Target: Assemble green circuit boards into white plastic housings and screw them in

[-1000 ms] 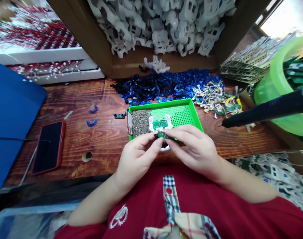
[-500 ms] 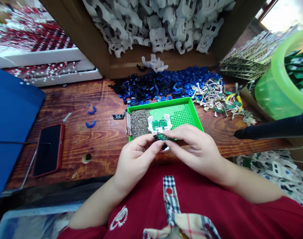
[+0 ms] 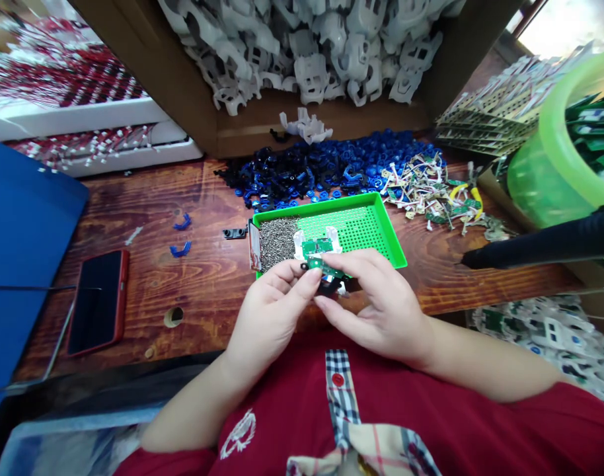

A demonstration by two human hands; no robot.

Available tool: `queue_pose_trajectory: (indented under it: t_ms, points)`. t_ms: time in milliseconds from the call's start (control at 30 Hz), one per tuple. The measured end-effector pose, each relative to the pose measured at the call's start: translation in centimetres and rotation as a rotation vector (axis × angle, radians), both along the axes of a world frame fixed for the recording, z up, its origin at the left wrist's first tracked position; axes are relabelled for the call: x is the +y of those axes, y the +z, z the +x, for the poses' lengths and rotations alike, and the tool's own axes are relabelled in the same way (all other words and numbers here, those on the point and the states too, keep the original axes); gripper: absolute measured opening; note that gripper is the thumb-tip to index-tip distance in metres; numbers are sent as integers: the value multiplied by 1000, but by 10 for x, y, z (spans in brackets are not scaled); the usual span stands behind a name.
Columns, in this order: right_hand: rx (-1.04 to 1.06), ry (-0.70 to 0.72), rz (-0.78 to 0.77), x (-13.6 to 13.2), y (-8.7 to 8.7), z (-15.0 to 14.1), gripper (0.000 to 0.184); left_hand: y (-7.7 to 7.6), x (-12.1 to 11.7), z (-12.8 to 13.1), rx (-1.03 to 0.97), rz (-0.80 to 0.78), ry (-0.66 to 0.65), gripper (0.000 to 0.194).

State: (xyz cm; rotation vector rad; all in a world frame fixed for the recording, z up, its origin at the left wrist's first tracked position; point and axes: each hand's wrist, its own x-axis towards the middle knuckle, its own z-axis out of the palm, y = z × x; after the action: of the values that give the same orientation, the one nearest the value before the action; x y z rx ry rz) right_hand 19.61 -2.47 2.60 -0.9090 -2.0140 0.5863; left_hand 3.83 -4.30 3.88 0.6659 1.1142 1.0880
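Note:
Between my two hands, just over the near edge of the green tray, is a small green circuit board with black and white parts at it. My left hand is closed, pinching the board's left end between thumb and fingers. My right hand bends around its right side, fingers on the board, thumb a little lower and apart. Some of the held piece is hidden by the fingers. Directly beyond, a white plastic housing with another green board in it rests in the tray.
Screws fill the tray's left part. Behind lie blue and black plastic parts and wired boards. A black tool juts in from the right. A phone lies at left; white housings fill a carton.
The held board has turned, showing more of its green face and a white part below it. My right thumb has dropped away from the left thumb.

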Motion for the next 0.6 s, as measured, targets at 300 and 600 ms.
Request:
queue_pose_trajectory:
  t_ms: [300,600]
  points:
    - [-39,-32,48,0,3,0,43,3,2,6,54,43,34,9]
    - [-206,-31,182,22,3,24,45,19,-13,-19,444,168,-146,23]
